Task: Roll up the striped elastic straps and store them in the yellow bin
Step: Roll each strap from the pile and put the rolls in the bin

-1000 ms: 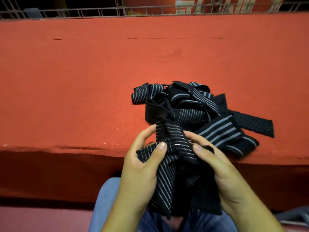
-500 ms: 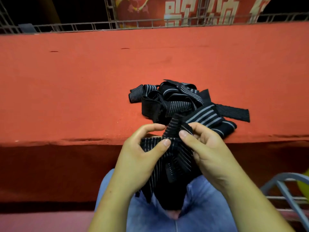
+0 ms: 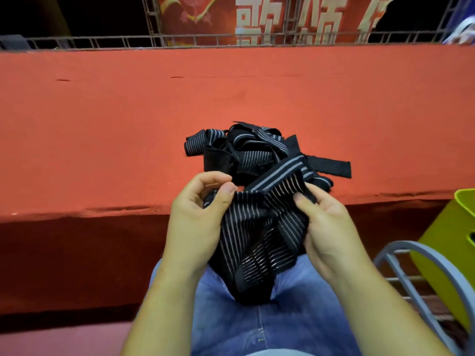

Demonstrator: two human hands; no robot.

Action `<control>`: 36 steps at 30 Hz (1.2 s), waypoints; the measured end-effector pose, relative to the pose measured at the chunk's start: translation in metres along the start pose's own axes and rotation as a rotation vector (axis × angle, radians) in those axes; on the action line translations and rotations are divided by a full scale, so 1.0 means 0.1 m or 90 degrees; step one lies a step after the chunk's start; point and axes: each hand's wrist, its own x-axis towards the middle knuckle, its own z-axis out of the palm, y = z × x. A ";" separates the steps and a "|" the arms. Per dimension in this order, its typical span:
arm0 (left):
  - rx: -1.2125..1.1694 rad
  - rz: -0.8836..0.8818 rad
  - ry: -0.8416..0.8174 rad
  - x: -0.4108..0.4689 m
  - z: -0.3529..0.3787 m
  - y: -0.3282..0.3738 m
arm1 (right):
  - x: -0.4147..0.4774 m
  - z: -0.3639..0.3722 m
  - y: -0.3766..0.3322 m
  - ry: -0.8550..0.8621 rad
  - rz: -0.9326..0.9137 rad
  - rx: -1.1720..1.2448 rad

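A black elastic strap with thin pale stripes [image 3: 259, 235] hangs bunched between my hands over my lap. My left hand [image 3: 198, 217] pinches its upper left edge between thumb and fingers. My right hand [image 3: 326, 227] grips its right side, thumb on top. The strap runs up to a tangled pile of striped straps [image 3: 257, 152] on the red table near its front edge. The yellow bin [image 3: 452, 253] stands at the right edge of the view, only partly visible.
The red cloth-covered table [image 3: 102, 137] stretches wide, with a metal railing [image 3: 205, 39] and a red banner behind it. A grey metal chair frame [image 3: 416, 258] curves beside the bin at lower right. My jeans-clad legs [image 3: 270, 317] are below.
My hands have moved apart and spread the strap wider between them. The view has tilted, bringing the yellow bin and chair frame into sight at right.
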 end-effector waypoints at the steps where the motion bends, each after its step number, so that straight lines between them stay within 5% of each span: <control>1: 0.000 -0.004 0.010 0.00 -0.02 -0.02 | 0.01 -0.01 0.01 0.015 0.007 0.006; 9: -0.070 -0.016 0.133 0.09 -0.22 0.03 | 0.03 -0.09 -0.07 0.104 0.030 0.040; 15: -0.063 -0.023 0.123 0.00 0.02 -0.04 | -0.07 -0.01 -0.07 -0.007 0.055 0.097; 21: -0.068 -0.012 0.091 -0.03 0.07 0.00 | -0.18 0.07 -0.07 -0.148 -0.001 -0.114; 27: -0.060 -0.009 0.027 -0.06 0.10 0.03 | -0.25 0.15 -0.09 -0.179 -0.026 -0.123; 33: 0.128 0.015 -0.045 -0.06 0.12 -0.01 | -0.23 0.12 -0.10 -0.161 -0.053 -0.147; 36: 0.284 0.094 0.007 -0.05 0.10 -0.07 | -0.20 0.11 -0.08 -0.140 -0.070 -0.174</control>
